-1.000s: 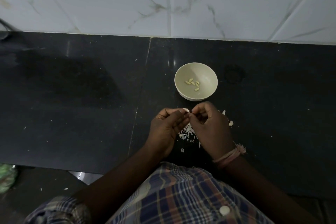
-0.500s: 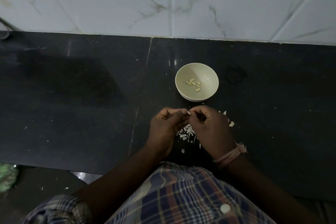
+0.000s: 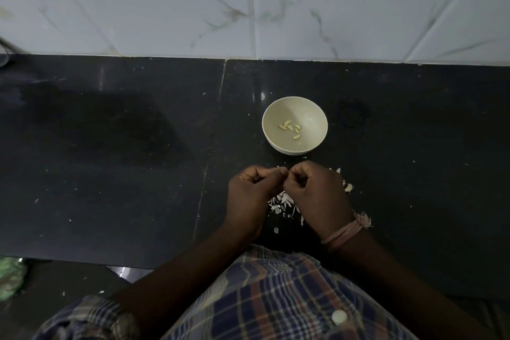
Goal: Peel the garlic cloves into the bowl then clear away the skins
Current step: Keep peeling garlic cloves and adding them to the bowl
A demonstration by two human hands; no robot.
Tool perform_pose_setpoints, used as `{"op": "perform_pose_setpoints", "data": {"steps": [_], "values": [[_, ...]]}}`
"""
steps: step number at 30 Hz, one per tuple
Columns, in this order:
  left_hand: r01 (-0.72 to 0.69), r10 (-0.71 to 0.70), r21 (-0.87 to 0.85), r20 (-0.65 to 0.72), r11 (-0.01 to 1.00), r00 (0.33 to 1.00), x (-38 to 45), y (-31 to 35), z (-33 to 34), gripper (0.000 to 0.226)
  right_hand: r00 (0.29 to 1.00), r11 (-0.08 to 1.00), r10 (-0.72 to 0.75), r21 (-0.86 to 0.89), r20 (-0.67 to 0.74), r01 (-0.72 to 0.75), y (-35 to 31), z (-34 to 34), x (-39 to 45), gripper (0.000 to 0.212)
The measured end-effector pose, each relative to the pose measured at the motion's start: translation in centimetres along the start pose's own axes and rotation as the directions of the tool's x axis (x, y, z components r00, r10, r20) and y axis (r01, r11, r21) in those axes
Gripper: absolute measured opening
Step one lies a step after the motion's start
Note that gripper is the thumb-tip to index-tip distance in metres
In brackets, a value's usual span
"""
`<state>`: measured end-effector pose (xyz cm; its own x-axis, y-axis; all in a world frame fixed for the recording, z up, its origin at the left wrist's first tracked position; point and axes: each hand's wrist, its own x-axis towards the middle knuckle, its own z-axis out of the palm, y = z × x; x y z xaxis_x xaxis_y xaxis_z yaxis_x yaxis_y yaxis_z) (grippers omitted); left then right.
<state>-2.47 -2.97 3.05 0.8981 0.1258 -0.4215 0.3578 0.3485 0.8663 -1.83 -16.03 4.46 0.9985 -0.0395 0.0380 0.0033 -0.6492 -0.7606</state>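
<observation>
Since my left hand and right hand curl fingertip to fingertip, I judge they pinch a clove hidden between them; slick, it could shoot onto the glossy black counter. The smooth round bowl at 12 o'clock holds pale crescent cloves. Papery skins lie beneath my hands.

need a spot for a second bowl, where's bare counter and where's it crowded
Bare: the counter left of the seam, out to its left edge, and the strip right of the bowl, apart from small flecks. Crowded: near the bowl, where both the left hand and right hand work over the skins.
</observation>
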Motion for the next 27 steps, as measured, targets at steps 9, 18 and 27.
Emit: {"op": "perform_pose_setpoints", "data": {"steps": [9,18,27], "values": [[-0.013,0.013,0.056,0.001,0.998,1.000,0.1,0.1,0.1,0.010,0.997,0.997,0.063,0.029,0.033,-0.064,-0.2,-0.3,0.1,0.006],[0.024,-0.025,0.027,0.039,0.999,0.999,0.5,0.1,0.6,0.012,0.997,0.996,0.080,0.029,-0.023,-0.079,0.1,0.1,-0.2,0.008],[0.078,-0.073,-0.064,0.084,0.995,0.994,0.4,0.7,1.0,0.012,0.995,0.994,0.094,0.063,-0.035,-0.091,0.5,-0.3,-0.4,0.007]]}}
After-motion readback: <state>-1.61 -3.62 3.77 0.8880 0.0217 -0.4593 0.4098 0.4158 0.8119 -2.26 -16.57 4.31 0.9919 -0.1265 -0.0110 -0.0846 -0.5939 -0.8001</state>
